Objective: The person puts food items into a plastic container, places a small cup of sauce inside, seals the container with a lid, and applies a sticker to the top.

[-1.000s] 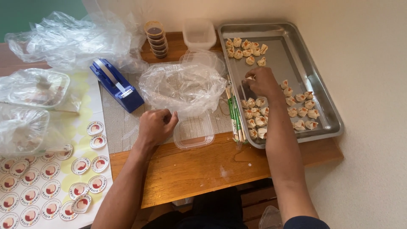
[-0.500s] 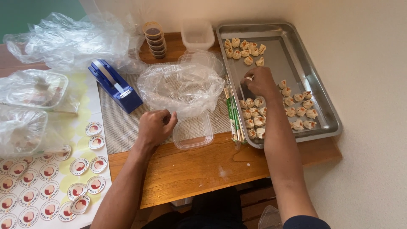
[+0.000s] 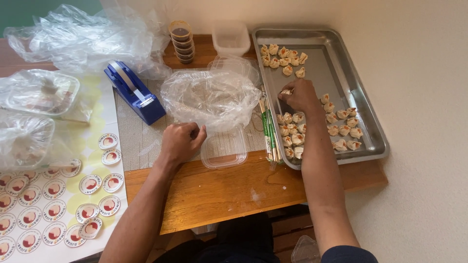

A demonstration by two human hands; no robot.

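Near the tabletop's front edge, the left hand rests curled beside a clear plastic container, fingers pinching the rim of a clear plastic bag. Round red-and-white stickers on a white sheet fill the front left corner. Farther back, the right hand is inside the metal tray, fingers closed on one dumpling, with other dumplings just beside it. A blue tape dispenser lies mid-table; stacked sauce cups stand at the far edge.
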